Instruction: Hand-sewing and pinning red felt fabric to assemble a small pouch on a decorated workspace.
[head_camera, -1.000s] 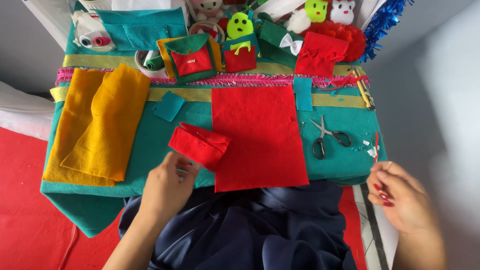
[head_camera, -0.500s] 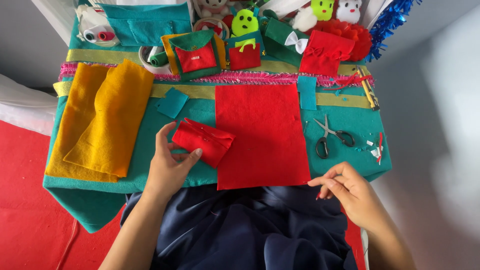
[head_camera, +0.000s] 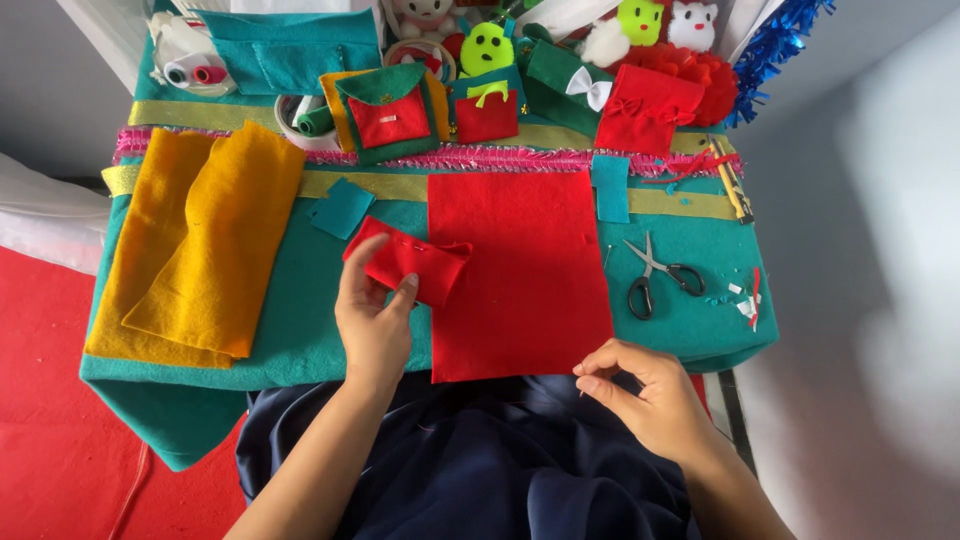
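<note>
Left hand (head_camera: 372, 322) grasping the small folded red felt piece (head_camera: 408, 262) by its lower edge, thumb and fingers pinched on it. Right hand (head_camera: 640, 390) loosely curled, fingertips pinching the big red felt sheet (head_camera: 520, 270) at its near corner. Scissors (head_camera: 655, 275) beyond the right hand, on the teal-covered worktop (head_camera: 300, 320).

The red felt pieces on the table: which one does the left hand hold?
The small folded red piece, gripped by the left hand. The large flat red sheet beside it lies unheld.
</note>
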